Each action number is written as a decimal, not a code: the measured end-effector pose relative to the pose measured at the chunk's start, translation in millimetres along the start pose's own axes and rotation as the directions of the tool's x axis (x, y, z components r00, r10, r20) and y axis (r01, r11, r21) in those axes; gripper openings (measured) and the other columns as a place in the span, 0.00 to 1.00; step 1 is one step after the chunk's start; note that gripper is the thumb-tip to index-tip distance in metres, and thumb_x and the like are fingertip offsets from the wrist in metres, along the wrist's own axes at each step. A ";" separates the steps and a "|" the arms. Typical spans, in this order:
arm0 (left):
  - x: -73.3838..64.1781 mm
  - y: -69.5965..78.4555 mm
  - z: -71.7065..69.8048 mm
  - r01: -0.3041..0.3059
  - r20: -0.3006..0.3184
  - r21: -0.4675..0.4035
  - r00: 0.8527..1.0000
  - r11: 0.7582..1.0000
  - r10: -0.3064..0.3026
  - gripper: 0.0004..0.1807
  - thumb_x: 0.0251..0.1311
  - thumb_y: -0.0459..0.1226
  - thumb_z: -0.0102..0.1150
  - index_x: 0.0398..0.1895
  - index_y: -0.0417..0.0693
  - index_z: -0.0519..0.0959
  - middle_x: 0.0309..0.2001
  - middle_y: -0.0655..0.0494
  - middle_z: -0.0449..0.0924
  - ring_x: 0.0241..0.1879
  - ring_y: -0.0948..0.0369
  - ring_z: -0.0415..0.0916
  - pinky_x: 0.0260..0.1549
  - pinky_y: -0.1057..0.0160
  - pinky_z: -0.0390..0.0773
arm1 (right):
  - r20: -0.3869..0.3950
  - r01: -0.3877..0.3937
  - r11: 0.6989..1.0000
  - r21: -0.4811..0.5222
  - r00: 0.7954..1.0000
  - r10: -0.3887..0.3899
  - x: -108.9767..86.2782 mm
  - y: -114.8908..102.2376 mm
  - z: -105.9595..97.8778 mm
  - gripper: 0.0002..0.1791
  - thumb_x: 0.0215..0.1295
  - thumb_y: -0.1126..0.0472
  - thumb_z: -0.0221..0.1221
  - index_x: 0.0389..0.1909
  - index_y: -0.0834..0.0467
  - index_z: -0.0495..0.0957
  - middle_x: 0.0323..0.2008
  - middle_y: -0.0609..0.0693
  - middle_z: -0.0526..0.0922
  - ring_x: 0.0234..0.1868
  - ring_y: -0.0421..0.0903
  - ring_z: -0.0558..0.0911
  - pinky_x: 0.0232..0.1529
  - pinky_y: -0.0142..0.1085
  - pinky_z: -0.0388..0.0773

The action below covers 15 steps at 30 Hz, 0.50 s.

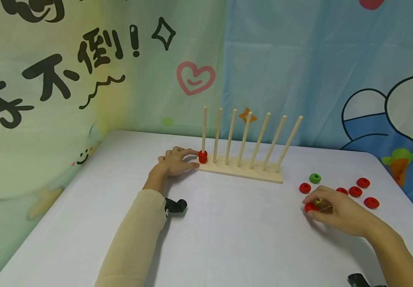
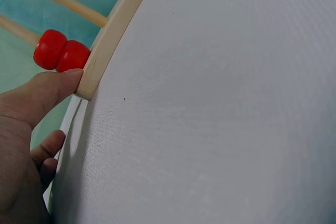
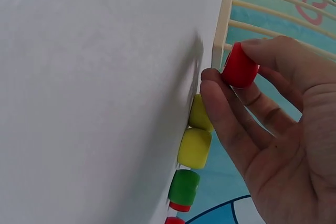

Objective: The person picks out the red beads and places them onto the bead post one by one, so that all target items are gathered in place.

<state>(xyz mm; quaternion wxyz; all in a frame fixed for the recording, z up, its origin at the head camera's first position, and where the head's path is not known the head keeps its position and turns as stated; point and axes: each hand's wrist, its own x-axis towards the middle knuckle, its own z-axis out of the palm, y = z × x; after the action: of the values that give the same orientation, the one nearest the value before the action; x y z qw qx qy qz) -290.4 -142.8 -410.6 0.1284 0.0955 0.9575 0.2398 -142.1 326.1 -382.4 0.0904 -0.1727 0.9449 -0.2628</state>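
A wooden stand [image 1: 242,172] with a row of upright pegs sits on the white table. Two red beads [image 1: 202,157] are stacked at the foot of its leftmost peg. My left hand [image 1: 175,161] holds the left end of the base, thumb [image 2: 65,81] against the front edge beside the lower bead and index finger reaching behind. Over to the right, my right hand [image 1: 346,209] pinches one red bead [image 3: 241,66] between thumb and fingertips, just above the table. Beyond that hand, yellow beads [image 3: 195,148] show in the right wrist view, partly covered by its fingers.
Around the right hand lie a green bead [image 1: 315,178] and several loose red beads [image 1: 371,203]. A printed cloth [image 1: 271,59] hangs behind the table's back edge. The pegs lean rightward in the head view, and all but the leftmost are bare.
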 end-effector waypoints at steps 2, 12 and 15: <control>0.1 0.0 0.2 0.000 -0.001 0.000 1.000 1.000 0.000 0.31 0.65 0.63 0.55 0.73 0.79 0.69 0.76 0.50 0.57 0.72 0.43 0.54 0.61 0.38 0.56 | -0.018 0.008 1.000 -0.001 1.000 -0.008 -0.6 -0.5 0.1 0.14 0.63 0.60 0.71 0.48 0.50 0.81 0.49 0.48 0.81 0.46 0.46 0.82 0.43 0.35 0.85; -0.4 0.9 -0.8 0.000 -0.007 -0.013 1.000 1.000 0.000 0.31 0.65 0.62 0.55 0.72 0.78 0.69 0.76 0.50 0.58 0.72 0.43 0.54 0.60 0.38 0.56 | -0.084 0.072 0.997 -0.025 0.994 -0.074 -2.9 -1.9 -1.8 0.12 0.66 0.61 0.68 0.47 0.46 0.81 0.46 0.43 0.82 0.44 0.35 0.76 0.43 0.29 0.80; -0.5 0.7 -0.6 -0.001 -0.006 -0.014 1.000 1.000 0.001 0.31 0.65 0.62 0.55 0.72 0.78 0.69 0.76 0.50 0.58 0.72 0.43 0.54 0.60 0.38 0.56 | -0.079 0.045 0.999 -0.015 0.996 -0.046 -1.7 -2.9 -1.1 0.13 0.66 0.58 0.69 0.50 0.47 0.82 0.48 0.45 0.83 0.44 0.37 0.78 0.42 0.29 0.80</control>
<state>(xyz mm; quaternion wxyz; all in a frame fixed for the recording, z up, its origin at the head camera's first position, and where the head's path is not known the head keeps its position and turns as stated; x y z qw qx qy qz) -290.0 -142.6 -409.6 0.1260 0.0945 0.9562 0.2467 -140.0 324.9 -379.8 0.0459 -0.1841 0.9453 -0.2654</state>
